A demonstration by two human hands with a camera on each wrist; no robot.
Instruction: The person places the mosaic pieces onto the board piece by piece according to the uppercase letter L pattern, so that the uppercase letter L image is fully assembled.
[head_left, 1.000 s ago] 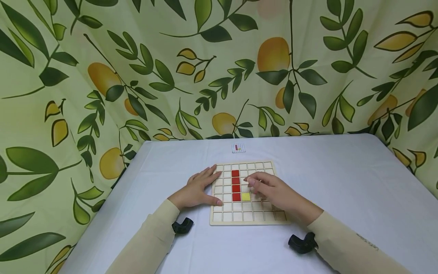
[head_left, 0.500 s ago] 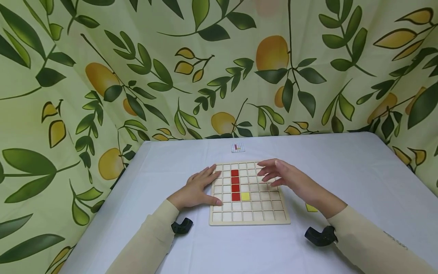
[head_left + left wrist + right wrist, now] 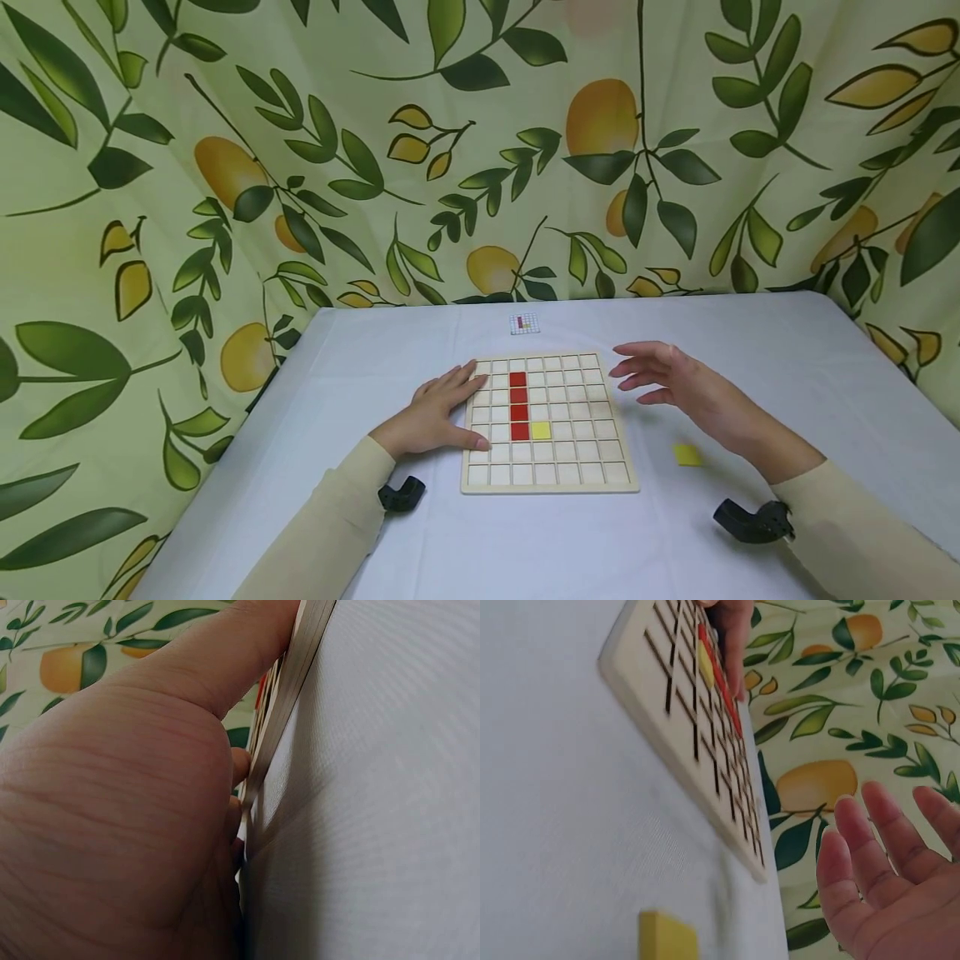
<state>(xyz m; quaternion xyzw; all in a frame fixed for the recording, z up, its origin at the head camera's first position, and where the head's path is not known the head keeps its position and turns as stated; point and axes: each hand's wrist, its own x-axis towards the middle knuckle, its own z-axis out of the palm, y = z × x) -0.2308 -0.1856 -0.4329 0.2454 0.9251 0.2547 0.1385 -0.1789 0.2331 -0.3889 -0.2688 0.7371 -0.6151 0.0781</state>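
Observation:
A wooden grid board (image 3: 573, 490) lies on the white-covered table, with a column of several red tiles (image 3: 518, 396) and one yellow tile (image 3: 540, 430) beside the lowest red one. My left hand (image 3: 431, 417) rests on the board's left edge, its fingers spread and its thumb on the near-left squares. To the right of the board my right hand (image 3: 686, 387) hovers with extended, slightly bent fingers and holds nothing. Below it, on the cloth, is a loose yellow tile (image 3: 687, 454), which the right wrist view also shows as a thick yellow block (image 3: 666, 937).
Behind the board lies a small card (image 3: 524, 323) printed with a grid and a red and yellow pattern. A curtain (image 3: 480, 150) with leaves and orange fruit hangs along the table's far edge. Black wrist cameras (image 3: 753, 522) sit at both sleeves.
My right hand has moved off the board to the right, its fingers opening out. The loose yellow tile, earlier hidden by the arm, now shows. The left hand stays put.

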